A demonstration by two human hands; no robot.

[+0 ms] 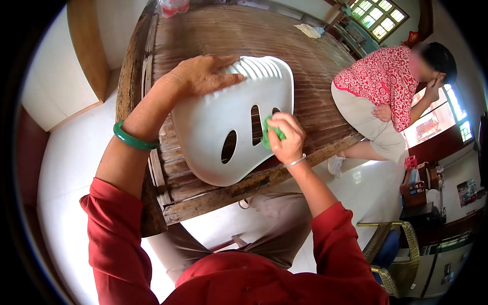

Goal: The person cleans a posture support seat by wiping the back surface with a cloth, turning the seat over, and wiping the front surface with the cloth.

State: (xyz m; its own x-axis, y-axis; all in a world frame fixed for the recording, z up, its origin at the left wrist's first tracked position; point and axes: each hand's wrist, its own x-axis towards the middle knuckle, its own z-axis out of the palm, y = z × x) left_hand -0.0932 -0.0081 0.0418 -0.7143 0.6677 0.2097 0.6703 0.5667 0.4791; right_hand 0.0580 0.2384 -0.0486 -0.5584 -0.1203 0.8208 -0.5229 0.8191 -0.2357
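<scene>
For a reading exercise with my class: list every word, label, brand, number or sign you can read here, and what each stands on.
No readable text.
White plastic piece: no lettering seen.
Red-and-clear plastic item, top edge: any print is cut off or too blurred.
Red decoration near the window: too small to read.
Picture-like panel, right: too small to tell.

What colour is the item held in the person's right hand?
The item in the right hand is bright green, clearest in the head view.
</scene>
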